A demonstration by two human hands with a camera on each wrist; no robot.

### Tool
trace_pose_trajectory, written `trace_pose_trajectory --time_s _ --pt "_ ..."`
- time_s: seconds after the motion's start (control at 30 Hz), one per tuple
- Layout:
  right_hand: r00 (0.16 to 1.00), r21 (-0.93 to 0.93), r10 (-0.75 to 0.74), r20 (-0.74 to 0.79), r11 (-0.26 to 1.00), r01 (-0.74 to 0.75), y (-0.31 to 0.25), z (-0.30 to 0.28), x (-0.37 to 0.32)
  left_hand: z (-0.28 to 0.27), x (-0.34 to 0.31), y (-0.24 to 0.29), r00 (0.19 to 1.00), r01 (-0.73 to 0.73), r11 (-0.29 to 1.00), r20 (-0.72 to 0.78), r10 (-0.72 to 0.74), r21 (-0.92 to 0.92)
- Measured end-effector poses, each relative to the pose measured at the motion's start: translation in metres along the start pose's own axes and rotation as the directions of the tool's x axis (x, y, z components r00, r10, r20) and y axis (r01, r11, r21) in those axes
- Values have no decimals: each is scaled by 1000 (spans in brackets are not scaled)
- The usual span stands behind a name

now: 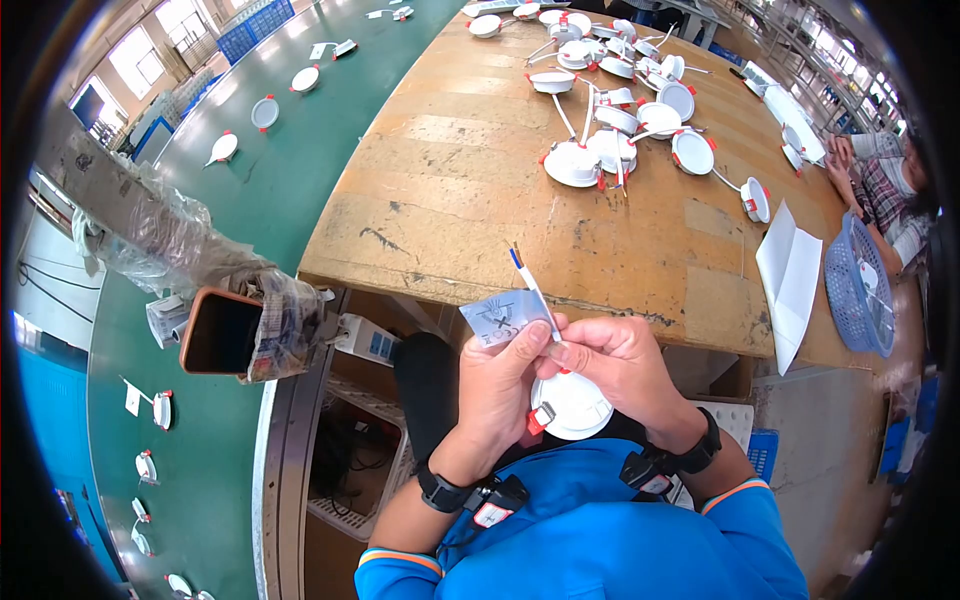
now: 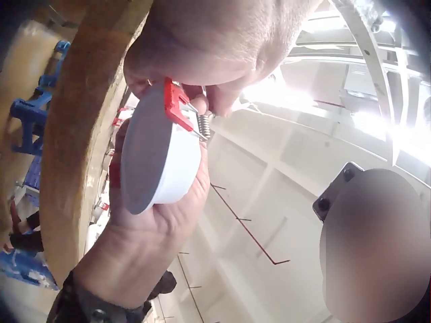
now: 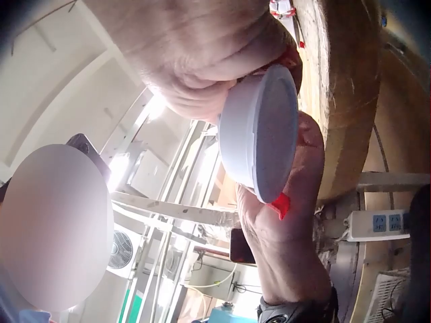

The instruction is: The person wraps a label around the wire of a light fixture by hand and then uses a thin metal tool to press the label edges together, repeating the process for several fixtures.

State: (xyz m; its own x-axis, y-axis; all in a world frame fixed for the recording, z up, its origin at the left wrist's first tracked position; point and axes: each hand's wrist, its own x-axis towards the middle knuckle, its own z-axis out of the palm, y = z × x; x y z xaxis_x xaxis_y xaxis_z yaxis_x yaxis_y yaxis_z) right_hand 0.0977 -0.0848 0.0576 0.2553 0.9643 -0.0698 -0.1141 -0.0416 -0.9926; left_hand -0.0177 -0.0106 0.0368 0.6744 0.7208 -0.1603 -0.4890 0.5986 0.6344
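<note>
Below the centre of the head view, holding a lamp (image 1: 575, 408) between left hand (image 1: 490, 388) and right hand (image 1: 622, 368), just off the near edge of the table (image 1: 400, 225) with nothing solid visible right under it. Pinching the label (image 1: 498, 318) between bent left thumb and fingers, close against the cable (image 1: 538, 295); pinching the cable just above the lamp, by the look of it, between right thumb and forefinger, fingertips of both hands almost meeting. Cannot tell the lie of the other left fingers, largely hidden. Likeliest trouble, to judge by so narrow a grip: losing the lamp downward through a slip of the right fingertips. Also possible: creasing or skewing the label through uneven thumb pressure, or by letting the cable roll. Perhaps straining the cable at its joint, too, by twisting against the lamp's weight. Possibly nipping skin on the red clip (image 1: 541, 418), so close to the left palm, by knocking its spring (image 2: 204, 126), bared in the left wrist view. Lastly, bending the wires (image 1: 517, 258) at the cable's upper end by brushing against something.
</note>
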Motion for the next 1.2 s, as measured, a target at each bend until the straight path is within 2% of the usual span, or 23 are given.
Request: trace_pose_trajectory --time_s 0.2,0.3,0.5,0.6,0.9,1.0,1.03,1.07,1.13,1.2 --pt "999 -18 -22 -28 1000 21 1 0 0 3 1 -1 1000 10 998 -8 -10 -62" --pt "1000 -10 -10 -22 1000 9 0 -1 0 -1 2 -1 999 -6 1000 38 6 -8" --pt "998 46 60 3 997 -60 -4 -1 -2 -3 4 0 998 -67 998 18 67 -16" --pt "998 115 53 42 992 -58 3 -2 -2 -3 3 1 995 -94 994 -7 95 50" --pt "997 132 44 69 990 -53 8 -3 -6 0 1 5 994 -102 991 -22 104 86" --pt "998 -296 21 57 955 -3 -10 -14 -11 -1 -3 7 996 -83 940 -15 93 332" --pt "999 -385 34 2 922 -31 -21 -15 -14 0 -3 9 991 -130 918 33 127 374" --pt "997 -432 -47 -59 902 16 -26 -16 -17 -1 -3 9 979 -204 876 94 181 437" --pt "974 -561 -220 -49 813 155 -43 -20 -22 -1 -3 10 934 -357 764 232 274 538" --pt "903 -608 -427 -48 730 313 -52 -15 -21 -1 -1 11 912 -405 717 307 271 568"
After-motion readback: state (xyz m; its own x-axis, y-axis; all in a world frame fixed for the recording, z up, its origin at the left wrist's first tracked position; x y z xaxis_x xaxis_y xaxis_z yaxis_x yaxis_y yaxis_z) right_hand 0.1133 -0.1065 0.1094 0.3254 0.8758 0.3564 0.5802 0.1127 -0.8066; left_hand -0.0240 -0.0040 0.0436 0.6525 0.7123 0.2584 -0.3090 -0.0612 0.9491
